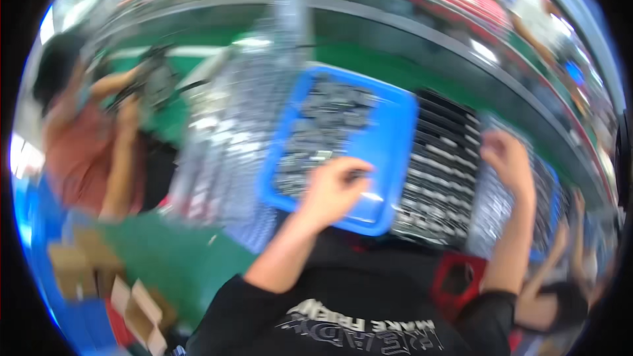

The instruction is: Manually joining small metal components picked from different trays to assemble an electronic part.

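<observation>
A blue plastic tray [376, 214] in front of me holds many small dark grey parts [326, 109], heaped toward its left side. Over the tray, my left hand [333, 191] is closed, with a small dark part [356, 175] between thumb and fingers. To the right of the tray is a black slotted tray [438, 171] with rows of dark and shiny pieces. My right hand [506, 158] is raised by its right edge, above a clear plastic tray [493, 207]. Its fingers are curled together, and blur hides whatever they hold.
Clear plastic trays [227, 125] are stacked left of the blue tray. A person [92, 138] works at the left; other arms [560, 244] show at the far right. A conveyor rail [409, 33] runs behind the green table. Cardboard boxes [142, 313] stand at lower left.
</observation>
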Available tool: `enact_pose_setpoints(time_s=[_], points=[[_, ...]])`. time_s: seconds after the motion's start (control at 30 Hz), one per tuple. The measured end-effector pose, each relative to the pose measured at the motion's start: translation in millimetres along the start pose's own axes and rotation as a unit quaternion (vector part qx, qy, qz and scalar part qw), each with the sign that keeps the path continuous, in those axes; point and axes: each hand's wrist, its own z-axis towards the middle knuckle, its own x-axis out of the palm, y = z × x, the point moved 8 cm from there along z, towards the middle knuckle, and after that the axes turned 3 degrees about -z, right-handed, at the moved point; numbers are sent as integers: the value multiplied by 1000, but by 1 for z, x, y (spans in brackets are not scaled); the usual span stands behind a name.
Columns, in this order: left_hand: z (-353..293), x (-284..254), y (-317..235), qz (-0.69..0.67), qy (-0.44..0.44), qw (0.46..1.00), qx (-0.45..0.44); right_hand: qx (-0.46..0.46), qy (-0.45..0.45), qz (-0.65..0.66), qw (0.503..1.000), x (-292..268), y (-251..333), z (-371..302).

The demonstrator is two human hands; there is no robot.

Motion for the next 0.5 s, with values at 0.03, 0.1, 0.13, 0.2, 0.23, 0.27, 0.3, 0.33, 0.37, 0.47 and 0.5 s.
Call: enact_pose_setpoints(time_s=[0.03,0.1,0.13,0.2,0.23,0.27,0.3,0.33,0.37,0.47,0.5], points=[[1,-3,-10,-25,-3,1000,6,38,-31,5,999,-13,-23,-2],[4,-2,0,-83,15,996,-27,78,-139,56,986,-49,-63,-13],[6,-1,2,-117,23,992,-32,124,-171,13,977,-62,-83,-18],[11,4,1,-161,21,986,-42,218,-209,-2,953,-78,-113,-29],[12,3,0,-172,13,984,-46,242,-215,4,946,-79,-124,-32],[13,3,9,-171,34,982,-65,238,-190,-23,952,-75,-128,-31],[12,6,7,-169,40,983,-64,232,-164,-50,958,-69,-133,-29],[13,8,3,-228,36,970,-71,245,-133,-52,959,-59,-145,-23],[11,4,-1,-283,23,956,-77,240,-134,-45,960,-53,-149,-14],[7,-2,-4,-330,27,940,-83,236,-149,-60,958,-35,-167,13],[7,0,-7,-359,34,929,-85,226,-153,-52,961,-31,-177,15]])
